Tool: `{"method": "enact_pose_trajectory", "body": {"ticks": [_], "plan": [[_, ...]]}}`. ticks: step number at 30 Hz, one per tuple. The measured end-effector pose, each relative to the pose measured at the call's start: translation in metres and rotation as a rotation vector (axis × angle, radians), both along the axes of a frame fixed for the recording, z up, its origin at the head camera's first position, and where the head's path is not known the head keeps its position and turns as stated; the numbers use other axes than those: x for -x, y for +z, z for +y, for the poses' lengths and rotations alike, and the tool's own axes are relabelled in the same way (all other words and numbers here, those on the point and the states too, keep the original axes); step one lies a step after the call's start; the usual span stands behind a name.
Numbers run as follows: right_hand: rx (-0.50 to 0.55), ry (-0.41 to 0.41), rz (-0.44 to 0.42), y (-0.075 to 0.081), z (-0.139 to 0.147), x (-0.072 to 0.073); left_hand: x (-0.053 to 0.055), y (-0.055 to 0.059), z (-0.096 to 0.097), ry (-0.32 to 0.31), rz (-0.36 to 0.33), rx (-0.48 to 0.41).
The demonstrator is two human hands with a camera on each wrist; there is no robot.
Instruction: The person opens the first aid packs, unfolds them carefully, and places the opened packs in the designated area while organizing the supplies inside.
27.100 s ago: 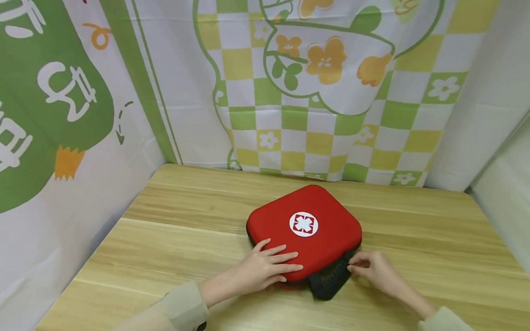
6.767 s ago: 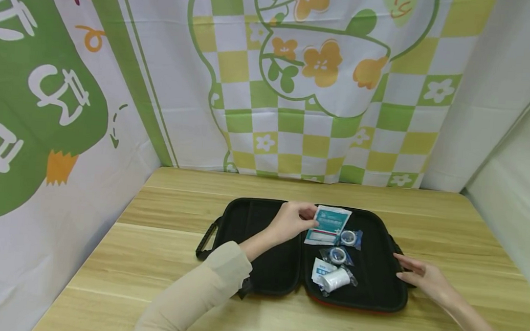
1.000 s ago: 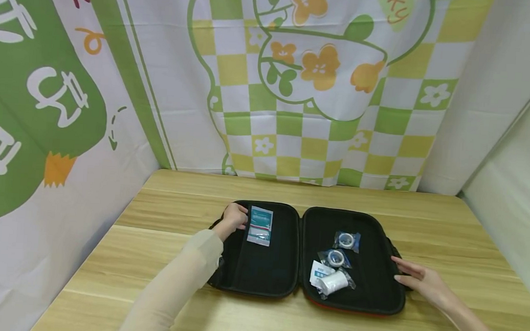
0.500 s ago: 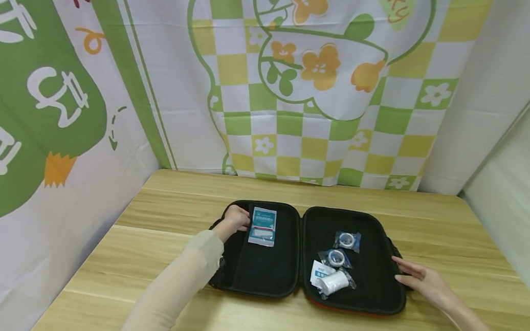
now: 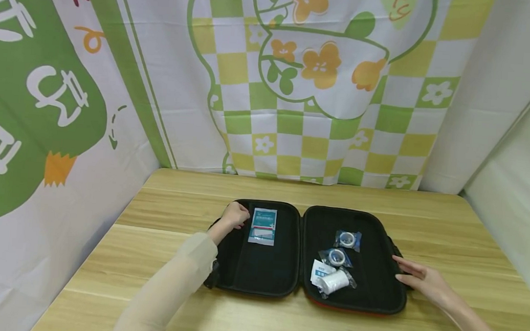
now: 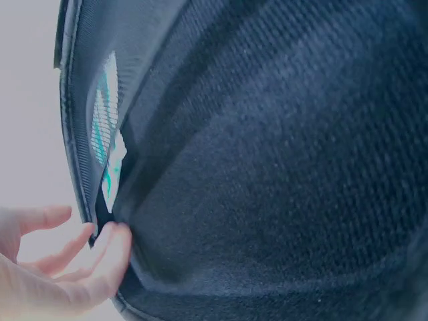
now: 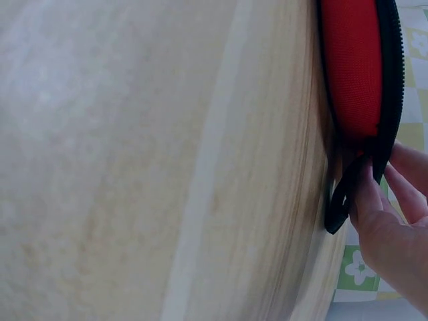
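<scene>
The first-aid case [image 5: 352,300] lies unfolded on the table, black inside and red outside. My left hand [image 5: 235,215] is at its left half, fingertips right at the rim by the mesh pocket. Beside those fingers lies a teal-and-white packet [image 5: 262,227]; in the left wrist view, part of the packet [image 6: 114,174] shows past the pocket's edge and part behind the mesh. My right hand [image 5: 425,282] pinches the right half's rim, thumb beside the black handle [image 7: 340,200] in the right wrist view.
Inside the right half are two tape rolls in blue wrappers [image 5: 347,239], a white bandage roll [image 5: 334,282] in clear wrap and a small white sachet [image 5: 317,269]. The wooden table [image 5: 147,260] meets a printed curtain [image 5: 312,153] at the back.
The packet has gone from the right half to the left half since several seconds ago. Just now my left hand has let go of the pocket's edge and shifted slightly left. My right hand stays put.
</scene>
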State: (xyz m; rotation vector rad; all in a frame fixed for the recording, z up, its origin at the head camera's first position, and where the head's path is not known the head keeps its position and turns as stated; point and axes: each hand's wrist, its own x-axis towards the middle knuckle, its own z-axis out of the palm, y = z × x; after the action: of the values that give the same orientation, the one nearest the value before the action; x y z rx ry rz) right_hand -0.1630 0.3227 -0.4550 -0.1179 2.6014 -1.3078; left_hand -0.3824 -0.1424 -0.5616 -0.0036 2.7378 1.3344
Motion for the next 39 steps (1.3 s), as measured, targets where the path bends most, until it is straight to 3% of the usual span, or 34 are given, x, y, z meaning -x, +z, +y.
{"method": "enact_pose_trajectory", "body": {"ticks": [1,3,6,8,11,20,26,39], "plan": [[0.002,0.000,0.001,0.000,0.000,0.000,-0.003,0.004,0.001,-0.003,0.028,0.045],[0.006,-0.001,0.001,0.000,0.000,0.000,-0.021,0.030,0.008,-0.004,0.037,0.080],[0.010,-0.005,0.003,-0.001,0.001,0.000,-0.062,0.086,0.025,-0.027,0.047,0.086],[0.006,-0.005,0.001,-0.002,0.001,0.000,-0.086,0.117,0.036,-0.059,0.024,0.055],[-0.011,-0.004,-0.008,-0.003,0.002,0.000,-0.105,0.135,0.046,-0.163,0.076,0.046],[-0.023,-0.001,-0.025,-0.001,0.002,0.000,-0.125,0.143,0.074,-0.403,0.130,0.011],[0.009,-0.009,-0.027,0.000,0.002,0.000,-0.140,0.148,0.095,-0.485,0.165,0.034],[0.007,-0.006,-0.027,-0.001,0.003,0.000,-0.170,0.144,0.135,-0.686,0.236,0.081]]}}
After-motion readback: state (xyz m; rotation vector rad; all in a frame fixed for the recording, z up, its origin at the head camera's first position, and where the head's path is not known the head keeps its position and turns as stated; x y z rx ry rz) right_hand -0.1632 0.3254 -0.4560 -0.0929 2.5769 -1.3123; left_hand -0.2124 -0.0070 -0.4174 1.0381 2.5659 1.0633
